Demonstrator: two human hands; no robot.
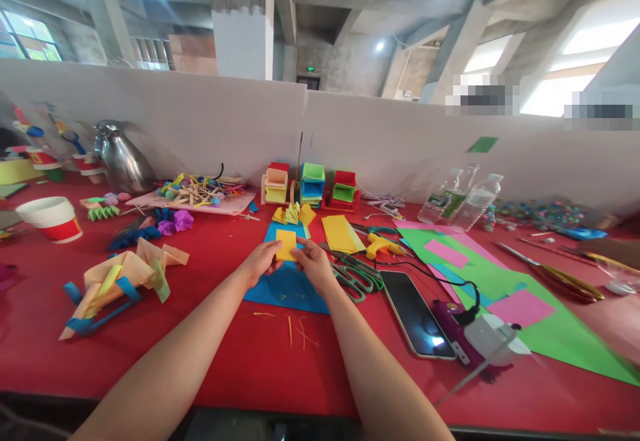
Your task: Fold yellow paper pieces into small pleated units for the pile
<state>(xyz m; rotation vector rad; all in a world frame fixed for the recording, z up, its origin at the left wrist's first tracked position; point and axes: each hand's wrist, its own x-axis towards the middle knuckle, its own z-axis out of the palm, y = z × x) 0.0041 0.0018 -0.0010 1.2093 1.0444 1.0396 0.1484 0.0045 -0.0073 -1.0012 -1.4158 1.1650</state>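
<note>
Between my two hands is a small yellow piece of paper, upright and facing me. My left hand pinches its left edge with thumb and fingers. On its right edge, my right hand has its fingers closed. Below it lies a blue sheet on the red table. Just beyond the hands sit folded yellow paper pieces. A stack of yellow paper lies to the right, close to green-handled scissors and a yellow glue gun.
A phone and a purple power strip lie right of my forearm. Colored paper boxes line the partition. A folded paper model sits left, near a paper cup. Plastic bottles stand at back right.
</note>
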